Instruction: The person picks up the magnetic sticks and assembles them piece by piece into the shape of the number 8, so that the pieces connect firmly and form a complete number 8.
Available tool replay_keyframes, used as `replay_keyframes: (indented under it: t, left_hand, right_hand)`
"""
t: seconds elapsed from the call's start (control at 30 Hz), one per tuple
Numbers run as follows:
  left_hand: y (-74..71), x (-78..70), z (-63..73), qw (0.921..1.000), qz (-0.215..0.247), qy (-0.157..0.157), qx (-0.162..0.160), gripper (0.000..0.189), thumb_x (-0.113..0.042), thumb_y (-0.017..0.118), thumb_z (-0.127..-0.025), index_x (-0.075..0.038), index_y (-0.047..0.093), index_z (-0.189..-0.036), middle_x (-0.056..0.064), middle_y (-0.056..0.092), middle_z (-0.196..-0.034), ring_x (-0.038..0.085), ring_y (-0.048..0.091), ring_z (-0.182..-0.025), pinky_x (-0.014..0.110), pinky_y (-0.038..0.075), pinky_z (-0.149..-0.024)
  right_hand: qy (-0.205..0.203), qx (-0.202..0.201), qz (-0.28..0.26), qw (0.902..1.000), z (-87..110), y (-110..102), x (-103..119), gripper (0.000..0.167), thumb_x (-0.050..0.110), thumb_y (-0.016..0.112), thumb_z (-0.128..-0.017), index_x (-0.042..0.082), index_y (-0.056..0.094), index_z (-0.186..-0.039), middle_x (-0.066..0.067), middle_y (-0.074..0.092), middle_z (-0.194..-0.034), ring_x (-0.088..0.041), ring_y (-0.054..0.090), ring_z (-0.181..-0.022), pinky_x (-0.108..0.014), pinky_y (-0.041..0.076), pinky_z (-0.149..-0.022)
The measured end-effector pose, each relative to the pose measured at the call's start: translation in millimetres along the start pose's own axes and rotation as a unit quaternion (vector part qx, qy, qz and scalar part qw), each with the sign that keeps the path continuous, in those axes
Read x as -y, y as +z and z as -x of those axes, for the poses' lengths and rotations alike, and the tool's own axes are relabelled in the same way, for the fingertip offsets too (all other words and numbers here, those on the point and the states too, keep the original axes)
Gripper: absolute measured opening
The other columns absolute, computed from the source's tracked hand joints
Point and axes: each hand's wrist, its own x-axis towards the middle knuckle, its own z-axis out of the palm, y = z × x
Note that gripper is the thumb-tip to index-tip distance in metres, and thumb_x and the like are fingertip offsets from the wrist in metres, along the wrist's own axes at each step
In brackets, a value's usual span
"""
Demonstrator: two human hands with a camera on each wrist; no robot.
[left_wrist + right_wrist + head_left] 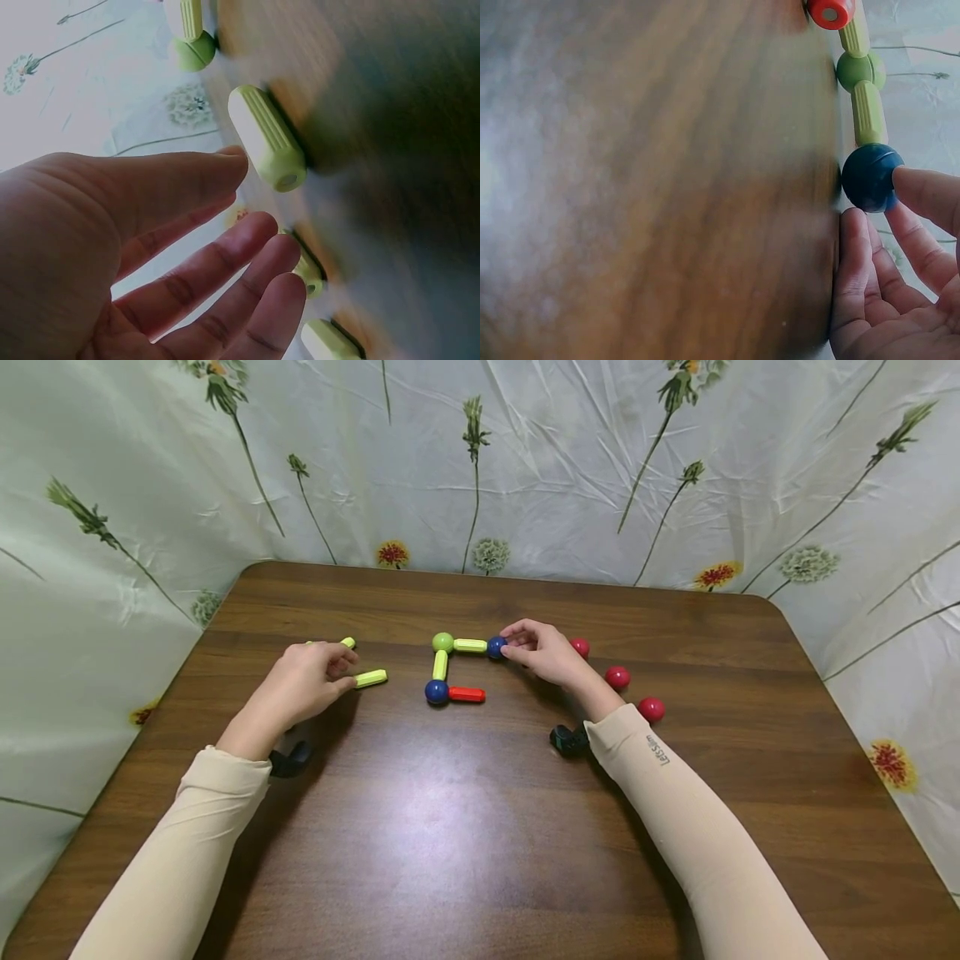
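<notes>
My right hand [549, 653] pinches a blue ball [873, 178] between thumb and fingers. That ball meets one end of a yellow-green rod [470, 646], whose other end joins a green ball [443, 643]. A second yellow-green rod [440, 666] runs from there to another blue ball [437, 692], with a red rod [467, 694] attached on its right. My left hand [306, 685] hovers with spread fingers beside a loose yellow-green rod [266, 139]; its thumb tip is close to the rod, and contact is hard to tell. More loose yellow-green rods [330, 341] lie beyond the fingers.
Three red balls, a far one [580, 647], a middle one [617, 677] and a near one [651, 709], lie to the right of my right hand, the nearest beside the forearm. Behind the brown wooden table [450, 860] hangs a flowered cloth [555, 468].
</notes>
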Motion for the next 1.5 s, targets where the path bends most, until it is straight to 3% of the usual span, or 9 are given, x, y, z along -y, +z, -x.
replay_keyframes:
  t: [0.67,1.1,1.5]
  left_hand:
    - [3.0,-2.1,-19.2,0.9983,0.011,-0.006,0.057,0.023,-0.017,0.078,-0.096,-0.003,0.077,-0.115,0.016,0.078,-0.102,0.034,0.071,-0.1,0.054,0.054,-0.091]
    - [3.1,0.5,-25.0,0.9975,0.015,-0.001,0.069,0.015,-0.018,0.08,-0.095,-0.006,0.082,-0.105,0.007,0.077,-0.09,0.025,0.068,-0.087,0.039,0.05,-0.079]
    - [2.5,-3.3,-29.0,0.9963,-0.001,0.022,0.083,0.017,-0.016,0.08,-0.092,-0.005,0.08,-0.104,0.004,0.077,-0.085,0.024,0.07,-0.086,0.043,0.052,-0.082]
  right_hand:
    - [0.004,0.007,0.003,1.0,-1.3,-0.2,2.1,0.035,0.023,0.068,-0.107,0.008,0.065,-0.138,-0.016,0.068,-0.125,-0.021,0.062,-0.101,-0.026,0.052,-0.072]
    - [0.006,0.005,0.002,1.0,-0.8,-1.0,1.6,0.035,0.022,0.068,-0.107,0.008,0.065,-0.138,-0.016,0.068,-0.126,-0.023,0.063,-0.104,-0.025,0.053,-0.073]
    - [-0.006,0.007,0.012,0.9999,-1.7,-2.8,0.6,0.033,0.023,0.068,-0.107,0.009,0.067,-0.138,-0.016,0.07,-0.126,-0.024,0.064,-0.107,-0.027,0.055,-0.076]
